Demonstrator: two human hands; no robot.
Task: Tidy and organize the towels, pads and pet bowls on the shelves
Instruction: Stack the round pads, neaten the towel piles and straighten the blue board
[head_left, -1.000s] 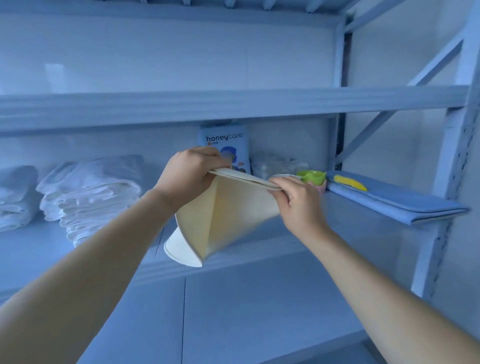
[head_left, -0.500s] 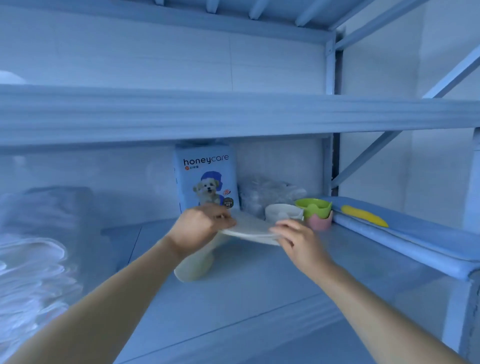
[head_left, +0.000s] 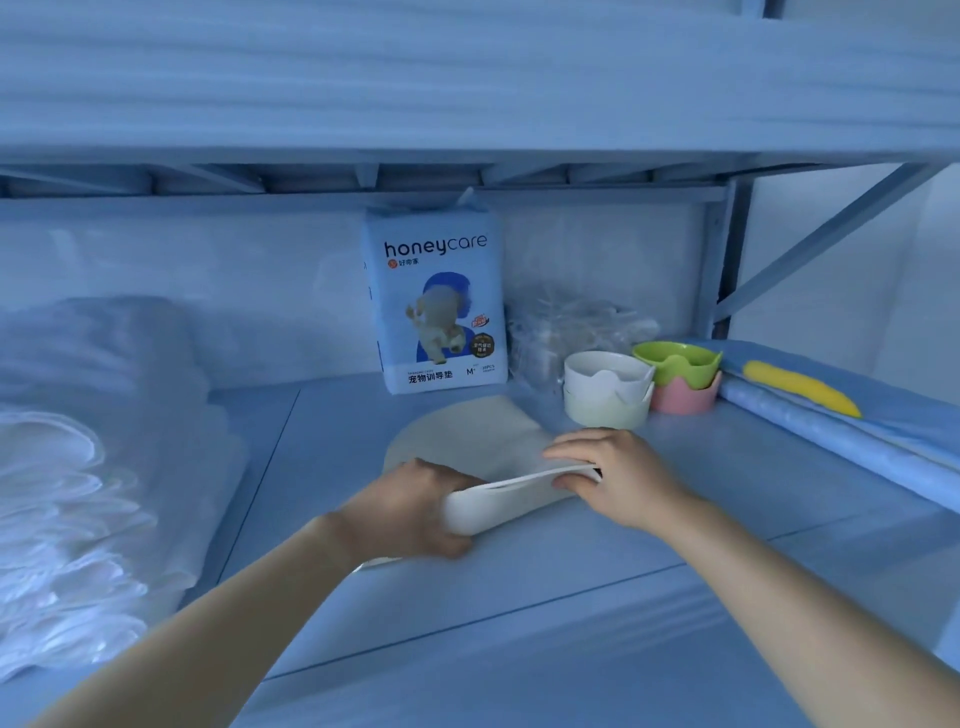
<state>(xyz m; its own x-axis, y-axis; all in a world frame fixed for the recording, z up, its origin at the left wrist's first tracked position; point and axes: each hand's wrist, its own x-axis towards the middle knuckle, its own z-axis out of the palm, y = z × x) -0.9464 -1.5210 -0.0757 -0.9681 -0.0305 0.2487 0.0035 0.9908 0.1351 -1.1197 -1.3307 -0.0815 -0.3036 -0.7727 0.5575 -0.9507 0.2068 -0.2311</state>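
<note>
From the head camera, your only view here, you are looking into a blue metal shelf (head_left: 519, 597) with the upper shelf (head_left: 467, 93) close overhead. Your left hand (head_left: 410, 512) grips the near left end of the folded cream pad (head_left: 467, 441), fingers curled round its rolled edge. Your right hand (head_left: 618, 473) pinches the pad's near right edge, fingers lying on top and thumb beneath. The pad lies on the shelf in the middle, its rounded far end flat on the surface and its near edge raised a little between your hands. Behind it, upright against the back wall, stands the honeycare pack (head_left: 436, 301), near the pad's far end but apart from it. Just right of the pack sits a crumpled clear plastic bag (head_left: 566, 322). In front of the bag, the white bowl (head_left: 608, 371) is nested in a pale bowl (head_left: 605, 413), and just beside that pair the green bowl (head_left: 675, 364) is nested in a pink bowl (head_left: 685, 397). Your right hand is near the pale bowl without touching it. Along the right end of the shelf lies a folded blue mat (head_left: 857, 431) with a yellow piece (head_left: 800, 387) on top; what that piece is you cannot tell. At the far left, well apart from the pad, a white stack (head_left: 78, 467) of folded towels or pads fills that side, blurred in the picture.
</note>
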